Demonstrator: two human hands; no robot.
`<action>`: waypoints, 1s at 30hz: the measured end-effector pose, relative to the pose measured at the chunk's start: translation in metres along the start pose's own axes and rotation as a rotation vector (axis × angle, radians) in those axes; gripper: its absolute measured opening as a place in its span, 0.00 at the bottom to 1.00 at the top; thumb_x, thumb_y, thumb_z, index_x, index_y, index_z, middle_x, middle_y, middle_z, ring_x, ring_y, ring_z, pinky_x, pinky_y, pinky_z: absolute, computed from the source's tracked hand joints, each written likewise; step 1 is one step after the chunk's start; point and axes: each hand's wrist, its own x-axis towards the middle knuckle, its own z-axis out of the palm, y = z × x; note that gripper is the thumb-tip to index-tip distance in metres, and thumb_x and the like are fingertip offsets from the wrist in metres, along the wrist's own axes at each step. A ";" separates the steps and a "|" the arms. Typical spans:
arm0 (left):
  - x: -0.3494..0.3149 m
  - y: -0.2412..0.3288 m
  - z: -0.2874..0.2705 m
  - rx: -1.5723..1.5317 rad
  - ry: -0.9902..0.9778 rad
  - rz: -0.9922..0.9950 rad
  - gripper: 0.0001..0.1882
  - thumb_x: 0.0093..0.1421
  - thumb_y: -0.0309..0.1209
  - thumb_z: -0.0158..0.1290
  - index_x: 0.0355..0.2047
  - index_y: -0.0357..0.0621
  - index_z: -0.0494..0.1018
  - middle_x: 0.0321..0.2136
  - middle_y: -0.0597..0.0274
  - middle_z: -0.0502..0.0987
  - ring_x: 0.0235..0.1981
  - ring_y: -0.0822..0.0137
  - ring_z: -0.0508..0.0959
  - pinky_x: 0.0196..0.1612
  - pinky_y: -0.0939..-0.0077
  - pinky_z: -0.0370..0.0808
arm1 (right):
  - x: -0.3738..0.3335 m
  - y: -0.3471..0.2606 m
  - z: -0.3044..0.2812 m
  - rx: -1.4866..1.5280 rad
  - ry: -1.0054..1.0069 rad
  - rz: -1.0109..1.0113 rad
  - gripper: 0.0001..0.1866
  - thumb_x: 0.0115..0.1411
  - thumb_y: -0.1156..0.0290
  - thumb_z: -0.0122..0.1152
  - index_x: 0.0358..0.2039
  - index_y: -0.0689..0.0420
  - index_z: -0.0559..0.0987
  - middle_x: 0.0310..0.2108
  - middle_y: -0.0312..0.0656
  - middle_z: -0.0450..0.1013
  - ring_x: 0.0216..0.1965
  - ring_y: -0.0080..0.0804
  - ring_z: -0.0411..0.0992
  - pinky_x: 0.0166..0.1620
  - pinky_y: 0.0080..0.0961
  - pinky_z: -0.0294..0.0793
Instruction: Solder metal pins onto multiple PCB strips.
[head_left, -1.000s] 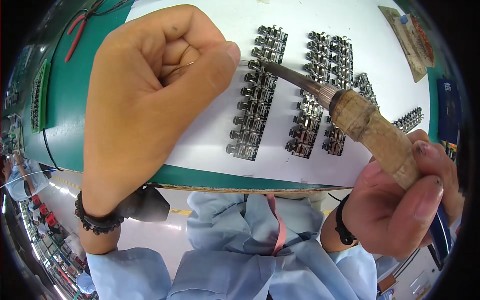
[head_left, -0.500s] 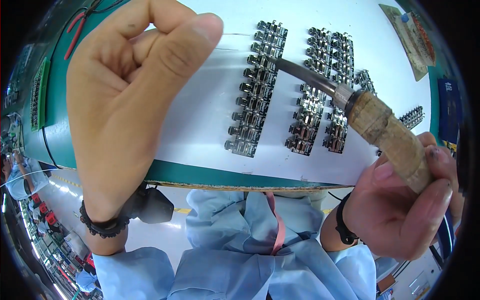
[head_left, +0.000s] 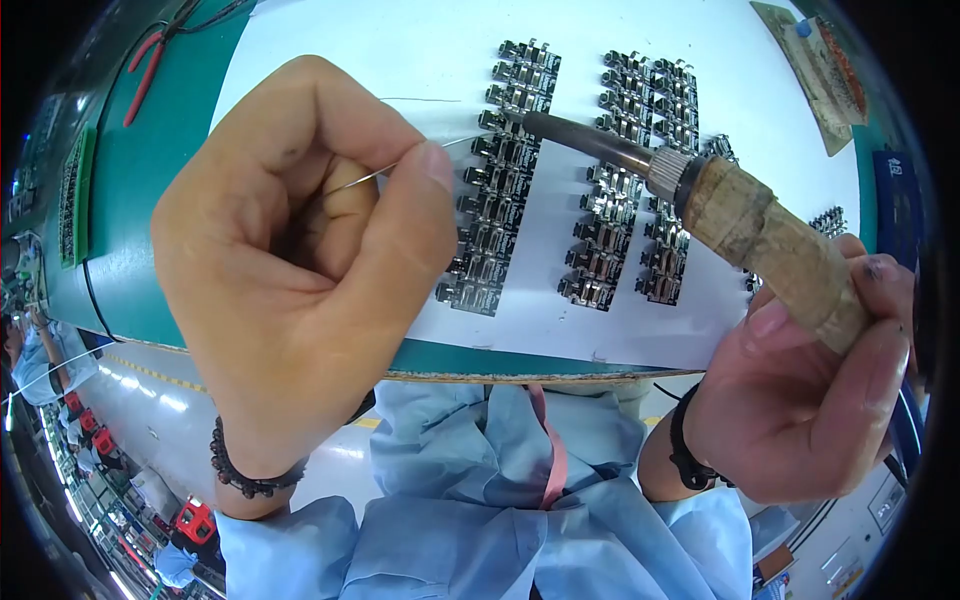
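My left hand [head_left: 310, 270] pinches a thin silvery solder wire [head_left: 372, 177] between thumb and forefinger. The wire's far end reaches the left edge of a strip of small black circuit boards with metal clips [head_left: 490, 210]. In my right hand [head_left: 800, 410] is a soldering iron [head_left: 770, 235], gripped by its worn, tan-wrapped handle. Its dark tip points left and meets the same strip near the upper part, close to the wire's end. Whether tip and wire touch is too small to tell. My left hand covers the paper left of the strip.
More board strips [head_left: 600, 235] lie to the right on white paper [head_left: 540, 330] over a green mat. A sponge holder [head_left: 830, 80] stands far right, a dark blue box [head_left: 895, 200] beside it. Red-handled pliers [head_left: 145, 75] and a green board [head_left: 75, 200] lie left.
My left hand has shifted right and down, toward the strip, and turned so the wire in its pinch shows. The iron and the board strips sit slightly further left in view.
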 end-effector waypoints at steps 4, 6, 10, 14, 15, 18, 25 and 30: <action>0.000 0.000 0.002 0.003 0.016 0.015 0.07 0.61 0.24 0.57 0.29 0.40 0.69 0.21 0.74 0.70 0.22 0.86 0.63 0.27 0.90 0.56 | -0.001 0.000 0.002 0.016 0.014 0.002 0.22 0.67 0.67 0.32 0.45 0.72 0.72 0.13 0.41 0.65 0.18 0.24 0.64 0.45 0.31 0.68; 0.000 0.001 0.004 -0.001 0.033 -0.005 0.07 0.61 0.25 0.57 0.29 0.40 0.69 0.20 0.74 0.69 0.22 0.86 0.62 0.27 0.89 0.55 | -0.001 0.001 0.002 0.025 0.020 0.002 0.22 0.67 0.67 0.32 0.45 0.72 0.72 0.13 0.40 0.65 0.18 0.24 0.64 0.45 0.31 0.68; 0.001 -0.001 0.004 0.054 0.028 0.027 0.07 0.61 0.24 0.57 0.29 0.40 0.69 0.20 0.75 0.68 0.21 0.86 0.60 0.26 0.89 0.54 | -0.001 0.000 0.003 0.042 0.031 0.000 0.22 0.68 0.67 0.32 0.45 0.71 0.71 0.14 0.40 0.65 0.18 0.23 0.64 0.44 0.30 0.68; 0.000 0.003 0.006 0.064 0.036 -0.017 0.07 0.60 0.22 0.57 0.29 0.39 0.69 0.20 0.76 0.67 0.21 0.86 0.59 0.26 0.90 0.53 | -0.001 -0.001 0.006 0.060 0.041 -0.004 0.21 0.68 0.67 0.32 0.44 0.71 0.71 0.14 0.40 0.65 0.18 0.23 0.64 0.43 0.29 0.67; 0.000 0.004 0.006 0.064 0.038 -0.017 0.07 0.60 0.22 0.57 0.29 0.39 0.69 0.20 0.76 0.67 0.21 0.86 0.59 0.26 0.90 0.53 | 0.000 -0.002 0.011 0.065 0.043 -0.005 0.21 0.68 0.67 0.32 0.44 0.71 0.71 0.14 0.40 0.65 0.18 0.23 0.64 0.42 0.29 0.67; 0.000 0.006 0.005 0.076 0.001 -0.040 0.06 0.61 0.21 0.57 0.30 0.39 0.70 0.20 0.76 0.67 0.21 0.87 0.60 0.26 0.90 0.53 | 0.001 0.002 0.007 0.080 0.049 -0.009 0.21 0.68 0.67 0.33 0.44 0.70 0.71 0.15 0.39 0.65 0.19 0.23 0.64 0.42 0.29 0.67; -0.005 -0.002 0.002 0.109 0.142 0.064 0.05 0.62 0.23 0.57 0.31 0.39 0.71 0.20 0.74 0.68 0.21 0.86 0.61 0.26 0.89 0.55 | 0.003 -0.002 0.017 0.113 0.067 -0.016 0.20 0.68 0.67 0.33 0.44 0.69 0.71 0.15 0.39 0.64 0.19 0.23 0.64 0.40 0.28 0.67; -0.012 -0.004 0.004 0.096 0.281 0.063 0.05 0.63 0.24 0.56 0.30 0.39 0.70 0.20 0.73 0.68 0.21 0.84 0.62 0.27 0.88 0.57 | 0.005 0.000 0.024 0.132 0.082 -0.016 0.19 0.68 0.67 0.33 0.44 0.68 0.71 0.16 0.38 0.64 0.19 0.23 0.64 0.39 0.27 0.67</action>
